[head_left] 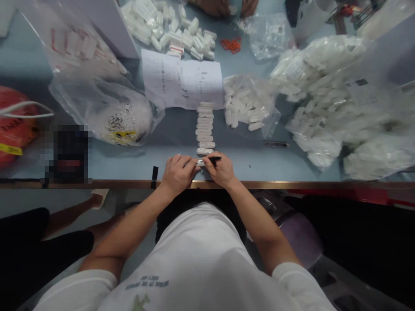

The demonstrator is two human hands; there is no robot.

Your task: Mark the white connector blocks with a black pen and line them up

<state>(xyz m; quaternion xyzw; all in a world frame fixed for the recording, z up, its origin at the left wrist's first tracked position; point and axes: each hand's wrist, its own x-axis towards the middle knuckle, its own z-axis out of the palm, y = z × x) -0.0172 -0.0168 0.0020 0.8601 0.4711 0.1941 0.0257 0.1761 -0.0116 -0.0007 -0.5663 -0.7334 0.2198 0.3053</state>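
Head view: pen (214, 159) in right hand (220, 170)

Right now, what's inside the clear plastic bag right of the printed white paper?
Small white rectangular plastic parts fill the clear plastic bag; any lower ones are hidden by those on top.

Nothing can be read (print on the white plastic piece (200, 163) and paper sheet (181, 78) is too small).

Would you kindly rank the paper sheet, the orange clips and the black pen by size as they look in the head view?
Largest: the paper sheet. The orange clips and the black pen look alike; the right hand hides part of the pen, so I won't rank those two.
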